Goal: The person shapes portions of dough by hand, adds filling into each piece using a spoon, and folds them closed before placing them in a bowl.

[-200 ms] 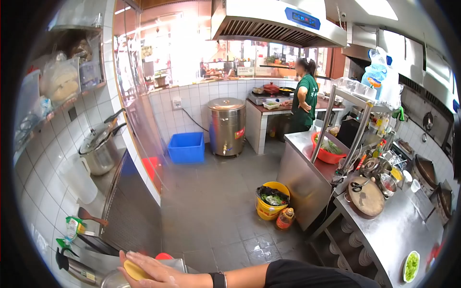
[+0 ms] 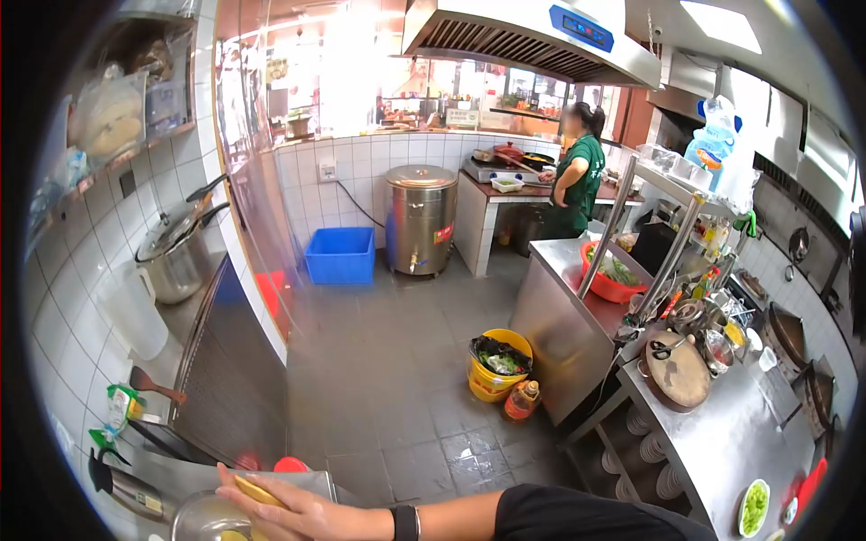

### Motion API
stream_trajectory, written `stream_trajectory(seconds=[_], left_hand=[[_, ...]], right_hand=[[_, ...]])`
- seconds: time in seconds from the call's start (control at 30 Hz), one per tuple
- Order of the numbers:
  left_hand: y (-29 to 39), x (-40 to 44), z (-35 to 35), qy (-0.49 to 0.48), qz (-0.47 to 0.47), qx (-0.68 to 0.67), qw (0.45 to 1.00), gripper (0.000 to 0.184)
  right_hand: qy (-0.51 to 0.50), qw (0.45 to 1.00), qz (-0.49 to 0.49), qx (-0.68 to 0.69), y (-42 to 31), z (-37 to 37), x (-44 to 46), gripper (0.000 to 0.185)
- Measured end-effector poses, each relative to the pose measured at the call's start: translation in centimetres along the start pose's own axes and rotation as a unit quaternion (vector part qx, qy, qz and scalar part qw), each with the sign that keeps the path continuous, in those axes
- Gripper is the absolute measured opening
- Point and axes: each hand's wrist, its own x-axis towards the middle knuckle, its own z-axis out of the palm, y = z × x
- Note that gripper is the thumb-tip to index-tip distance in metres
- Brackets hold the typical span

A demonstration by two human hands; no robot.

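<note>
My right hand [image 2: 302, 516] reaches in from the lower right, a dark band on its wrist and a black sleeve above. Its fingers are closed round a yellow, oval, smooth piece that looks like a peeled potato [image 2: 255, 490]. Just beneath the hand is a metal bowl [image 2: 184, 518], with some yellow pieces partly showing in it at the bottom edge. Beside the bowl, to the left, stands a steel jug with a black handle [image 2: 131, 490]. A red round thing [image 2: 290, 464] sits behind the hand. My left hand is out of view.
On the left counter are a pot [image 2: 171, 270], a clear jug [image 2: 133, 311] and a wooden spatula [image 2: 158, 385]. A yellow bucket [image 2: 487, 388] and an oil bottle [image 2: 521, 400] stand on the floor. A person in green [image 2: 582, 176] stands at the far stove.
My view has shifted slightly, showing more of the bowl. The yellow piece is tilted more edge-on in my right hand, which still grips it. The far person's arm now reaches toward the stove.
</note>
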Motion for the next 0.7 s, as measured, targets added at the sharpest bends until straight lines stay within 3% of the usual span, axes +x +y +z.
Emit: stream_trajectory(seconds=[0.03,0.1,0.13,0.23,0.3,0.33,0.43,0.47,0.57,0.7], left_hand=[[0.2,0.2,0.2,0.018,-0.063,-0.069,0.995,0.063],[1.7,1.0,1.3,0.058,-0.186,-0.205,0.959,0.066],[1.4,1.1,2.2,0.151,-0.215,-0.324,0.909,0.056],[0.9,1.2,1.4,0.033,-0.21,-0.362,0.908,0.07],[0.3,1.3,0.1,0.004,-0.144,-0.278,0.95,0.065],[1.0,1.4,-0.8,0.003,-0.152,-0.318,0.936,0.06],[0.6,2.4,-3.2,-0.049,-0.267,-0.42,0.866,0.045],[0.7,2.1,-3.9,-0.047,-0.296,-0.44,0.846,0.04],[0.7,1.0,-4.9,-0.04,-0.271,-0.383,0.882,0.035],[1.4,0.6,-7.1,-0.008,-0.293,-0.373,0.88,0.032]], right_hand=[[-0.004,0.999,-0.026,0.023,-0.6,-1.1,-0.1,0.06],[0.025,0.997,0.072,0.032,0.3,-0.8,0.7,0.057],[0.053,0.995,0.082,0.016,0.6,-0.7,0.6,0.05],[0.054,0.991,0.109,0.054,0.3,-1.7,1.0,0.046],[0.082,0.984,0.105,0.116,-0.4,-3.3,1.1,0.041],[0.111,0.962,0.163,0.19,-2.0,-3.4,1.3,0.038],[0.07,0.969,0.198,0.127,-5.1,-4.2,2.1,0.036],[0.047,0.966,0.201,0.157,-4.4,-4.2,2.3,0.036],[0.012,0.962,0.195,0.19,-4.0,-3.6,2.9,0.034],[0.016,0.968,0.193,0.16,-3.4,-2.0,3.9,0.03]])
